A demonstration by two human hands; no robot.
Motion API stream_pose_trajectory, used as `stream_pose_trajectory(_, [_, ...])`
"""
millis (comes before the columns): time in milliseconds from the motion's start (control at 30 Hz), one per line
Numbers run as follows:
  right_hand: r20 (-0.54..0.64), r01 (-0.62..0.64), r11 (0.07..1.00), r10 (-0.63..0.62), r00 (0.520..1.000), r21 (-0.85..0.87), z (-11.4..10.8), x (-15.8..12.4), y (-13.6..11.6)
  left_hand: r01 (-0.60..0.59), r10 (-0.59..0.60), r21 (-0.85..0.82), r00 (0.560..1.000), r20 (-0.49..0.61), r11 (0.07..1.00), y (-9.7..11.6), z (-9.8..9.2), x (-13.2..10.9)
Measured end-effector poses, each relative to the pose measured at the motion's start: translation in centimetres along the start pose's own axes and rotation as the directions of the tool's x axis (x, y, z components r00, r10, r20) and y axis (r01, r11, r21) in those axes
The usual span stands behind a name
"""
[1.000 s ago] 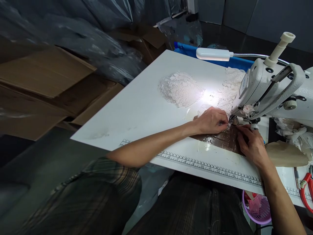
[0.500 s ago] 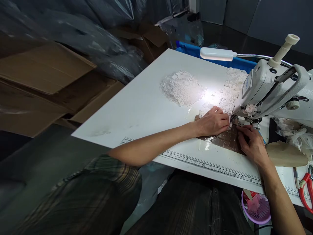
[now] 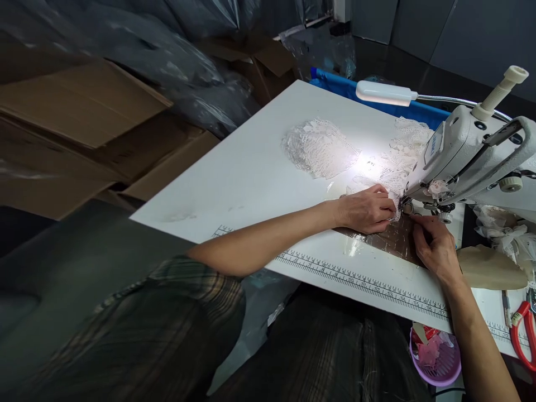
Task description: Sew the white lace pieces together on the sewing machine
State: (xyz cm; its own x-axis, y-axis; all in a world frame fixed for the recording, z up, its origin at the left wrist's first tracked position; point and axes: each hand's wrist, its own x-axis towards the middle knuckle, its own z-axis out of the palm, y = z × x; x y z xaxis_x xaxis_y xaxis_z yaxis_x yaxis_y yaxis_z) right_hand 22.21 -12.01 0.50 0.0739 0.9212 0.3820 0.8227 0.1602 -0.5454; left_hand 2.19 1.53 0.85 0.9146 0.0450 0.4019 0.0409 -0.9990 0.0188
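Observation:
White lace trim [image 3: 391,176] runs across the table to the needle area of a white sewing machine [image 3: 452,151]. My left hand [image 3: 368,209] is closed on the lace just left of the presser foot, its fingers curled. On the other side of the foot, my right hand [image 3: 435,245] rests with bent fingers, its index fingertip close to the needle plate; what the fingertips hold, if anything, is hidden. Beneath both hands lies a shiny brown sheet [image 3: 389,243]. A heap of white lace [image 3: 318,148] sits farther left on the tabletop.
A lit lamp [image 3: 385,93] hangs over the white table [image 3: 234,167], with a printed ruler [image 3: 360,282] along its front. At right lie a beige piece [image 3: 489,267] and red-handled scissors [image 3: 521,329]. A purple basket [image 3: 444,368] stands below; cardboard boxes [image 3: 84,106] are at left.
The camera view has shifted slightly, so the table and machine appear farther right. Both hands stay beside the presser foot, with little visible movement of the lace.

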Motion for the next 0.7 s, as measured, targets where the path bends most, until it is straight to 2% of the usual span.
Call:
stream_pose_trajectory(100, [0.097, 0.102, 0.992, -0.095, 0.991, -0.07, -0.1, 0.1, -0.2, 0.017, -0.017, 0.02, 0.999, 0.027, 1.0, 0.0, 0.0, 0.1])
stream_pose_trajectory(233, [0.227, 0.234, 0.95, -0.185, 0.956, -0.209, -0.2, 0.4, -0.4, -0.011, 0.01, 0.058, 1.0, 0.022, 0.998, 0.1, 0.0, 0.1])
stream_pose_trajectory(467, [0.228, 0.222, 0.901, -0.144, 0.963, -0.371, 0.1, 0.1, -1.3, 0.0, -0.002, 0.109, 1.0, 0.022, 0.994, 0.4, -0.3, -0.2])
stream_pose_trajectory(700, [0.309, 0.2, 0.878, -0.062, 0.949, -0.436, -0.2, 0.6, -2.5, 0.037, -0.044, 0.094, 0.996, 0.073, 0.995, 0.4, -0.6, -0.1])
